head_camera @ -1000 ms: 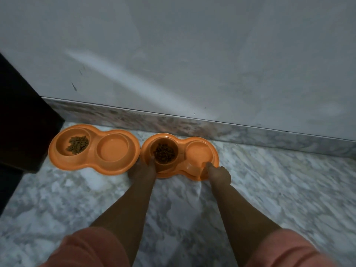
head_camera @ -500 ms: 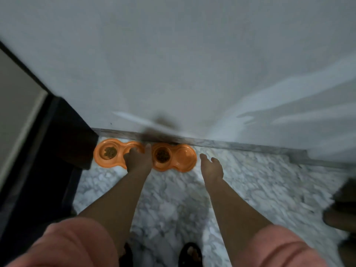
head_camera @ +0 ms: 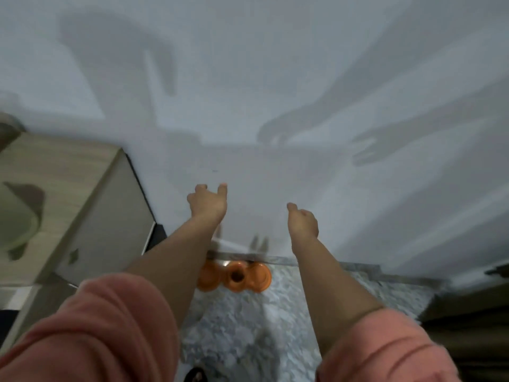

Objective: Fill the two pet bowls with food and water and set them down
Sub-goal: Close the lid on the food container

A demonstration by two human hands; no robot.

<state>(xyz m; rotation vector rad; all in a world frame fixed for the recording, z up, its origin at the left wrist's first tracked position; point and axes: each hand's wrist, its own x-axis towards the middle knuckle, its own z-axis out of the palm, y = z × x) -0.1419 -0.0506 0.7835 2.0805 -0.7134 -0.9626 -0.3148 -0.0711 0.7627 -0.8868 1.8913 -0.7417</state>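
both hands (head_camera: 208, 201) (head_camera: 303, 220) off the orange bowls (head_camera: 248, 277), now raised, empty, well above them

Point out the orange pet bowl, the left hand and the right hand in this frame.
orange pet bowl (head_camera: 249, 277), head view, on its rim between the two cups.
left hand (head_camera: 208, 203), head view, on the back of the hand.
right hand (head_camera: 303, 222), head view, on the back of the hand.

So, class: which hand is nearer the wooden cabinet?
Left. The left hand is raised just right of the wooden cabinet; the right hand is further right.
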